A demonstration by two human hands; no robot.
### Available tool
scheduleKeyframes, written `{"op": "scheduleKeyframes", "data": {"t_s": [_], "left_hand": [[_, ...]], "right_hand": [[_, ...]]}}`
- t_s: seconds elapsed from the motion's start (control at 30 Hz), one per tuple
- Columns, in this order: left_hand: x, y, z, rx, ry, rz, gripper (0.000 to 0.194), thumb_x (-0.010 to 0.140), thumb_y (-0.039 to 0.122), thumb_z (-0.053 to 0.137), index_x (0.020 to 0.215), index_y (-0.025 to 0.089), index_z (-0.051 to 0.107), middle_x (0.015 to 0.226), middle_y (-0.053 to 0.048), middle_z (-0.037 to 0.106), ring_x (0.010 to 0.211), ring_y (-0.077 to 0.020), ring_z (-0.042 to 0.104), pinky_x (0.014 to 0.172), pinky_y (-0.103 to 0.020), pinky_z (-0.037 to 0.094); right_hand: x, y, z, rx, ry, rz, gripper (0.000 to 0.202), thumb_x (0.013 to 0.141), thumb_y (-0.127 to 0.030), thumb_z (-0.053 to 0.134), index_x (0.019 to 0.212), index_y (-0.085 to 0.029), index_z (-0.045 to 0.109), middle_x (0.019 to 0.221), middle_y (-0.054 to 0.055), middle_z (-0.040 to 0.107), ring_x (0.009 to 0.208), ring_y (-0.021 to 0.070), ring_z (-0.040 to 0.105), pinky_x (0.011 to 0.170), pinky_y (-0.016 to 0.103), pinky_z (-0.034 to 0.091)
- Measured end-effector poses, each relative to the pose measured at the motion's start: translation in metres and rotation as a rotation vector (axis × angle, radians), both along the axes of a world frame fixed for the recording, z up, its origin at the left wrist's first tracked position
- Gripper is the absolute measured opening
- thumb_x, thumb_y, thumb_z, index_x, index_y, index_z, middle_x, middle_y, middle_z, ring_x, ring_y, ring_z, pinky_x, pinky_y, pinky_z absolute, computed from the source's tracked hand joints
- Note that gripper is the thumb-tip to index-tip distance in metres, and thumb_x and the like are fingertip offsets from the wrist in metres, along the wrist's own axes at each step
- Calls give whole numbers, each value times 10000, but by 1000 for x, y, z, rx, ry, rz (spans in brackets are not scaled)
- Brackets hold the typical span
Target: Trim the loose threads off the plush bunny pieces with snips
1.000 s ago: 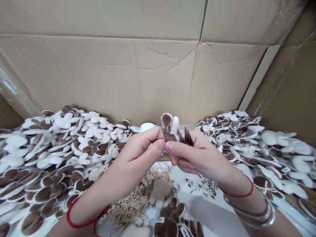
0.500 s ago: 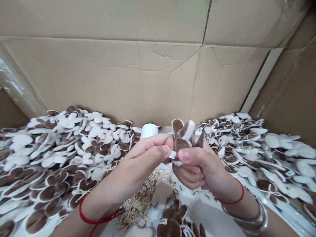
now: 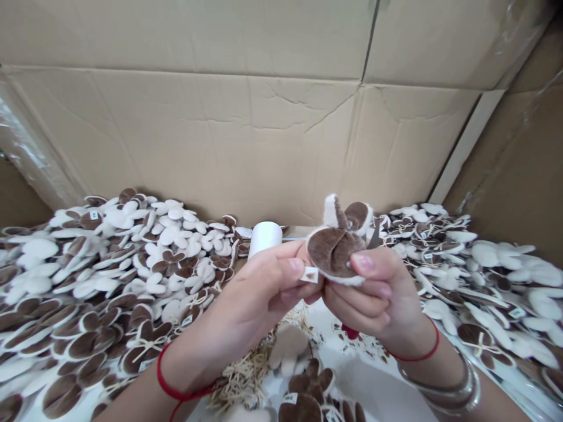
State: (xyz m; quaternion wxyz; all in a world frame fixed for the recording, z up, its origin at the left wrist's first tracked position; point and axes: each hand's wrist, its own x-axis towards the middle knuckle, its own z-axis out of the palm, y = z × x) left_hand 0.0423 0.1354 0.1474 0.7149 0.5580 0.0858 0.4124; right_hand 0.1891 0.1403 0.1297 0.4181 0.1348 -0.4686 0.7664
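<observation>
Between my two hands is a brown plush rabbit head (image 3: 332, 249) with a white fuzzy rim and two ears pointing up. My left hand (image 3: 268, 287) is closed, its thumb and finger pinching a small white label (image 3: 310, 274) with a brown mark at the rabbit's lower left edge. Whether the label is attached there, I cannot tell. My right hand (image 3: 373, 293) is closed round the rabbit's right side, thumb on its brown face. A grey metal blade (image 3: 373, 231) sticks up behind that hand, and a red piece (image 3: 350, 332) shows below, apparently scissors held in the same hand.
Piles of brown-and-white plush rabbit heads lie left (image 3: 101, 328) and right (image 3: 448, 269), some with beige bows. Beige cord bows (image 3: 244, 375) and loose labels (image 3: 365, 346) lie on the white tabletop. A white roll (image 3: 266, 235) stands before a cardboard wall (image 3: 211, 152).
The rabbit head was squeezed and folded in my hands; now it is spread wider, its brown face turned up. My right hand has shifted slightly right. The left still pinches the label.
</observation>
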Motion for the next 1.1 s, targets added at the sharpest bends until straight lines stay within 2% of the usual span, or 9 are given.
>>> {"op": "scheduleKeyframes", "data": {"t_s": [0.07,0.2,0.37,0.57,0.73,0.8,0.87,0.97,1.1], "left_hand": [[-1,0,-1,47,64,43,224,867,230,521,658,174,464,615,56,335,575,-102,286,624,-229,319],[0,6,-4,130,177,163,237,863,241,526,642,188,458,620,46,382,618,-122,344,625,-248,302],[18,15,-25,371,636,419,227,913,298,529,720,181,512,677,39,450,645,-126,392,609,-252,305],[39,9,-57,383,719,290,95,880,117,513,852,181,579,741,13,585,699,-148,536,667,-268,403],[32,10,-44,384,662,253,68,908,175,518,929,180,582,961,-46,642,930,-189,593,847,-325,460],[25,11,-35,349,614,340,119,928,260,530,1010,181,567,1042,-64,626,984,-203,585,870,-341,467],[17,12,-26,340,521,518,193,949,317,517,1099,197,540,1131,-69,599,1052,-205,565,895,-337,469],[5,12,-14,495,329,730,288,961,373,514,1222,253,511,1291,-48,548,1230,-196,483,991,-313,434],[-8,11,-1,682,413,675,329,878,325,665,1201,313,606,1292,-8,571,1199,-198,517,959,-289,441]], "right_hand": [[5,1,3,37,-17,-73,501,872,-183,479,441,-197,223,356,-107,221,238,-8,140,247,81,134],[23,4,14,99,-80,-388,505,861,-234,552,475,-191,230,363,-114,193,260,3,133,278,128,98],[43,8,26,-18,-115,-560,466,814,-255,588,480,-195,270,366,-112,163,285,25,121,307,186,120],[39,9,27,-180,-161,-553,376,797,-246,594,461,-183,440,380,-114,179,310,37,126,295,167,151],[37,11,26,-228,-234,-515,364,804,-252,575,463,-184,466,389,-113,185,327,47,129,296,160,183],[38,12,25,-203,-300,-489,365,807,-258,574,469,-187,454,387,-114,192,331,46,135,306,153,198],[39,14,23,-161,-393,-421,367,808,-265,580,479,-186,438,387,-118,204,330,39,147,312,142,191],[37,15,18,-109,-516,-300,358,797,-237,608,483,-176,449,378,-120,243,317,26,155,298,140,141],[31,12,14,-82,-578,-260,305,784,-241,641,518,-149,523,381,-120,294,307,16,156,289,145,134]]}}
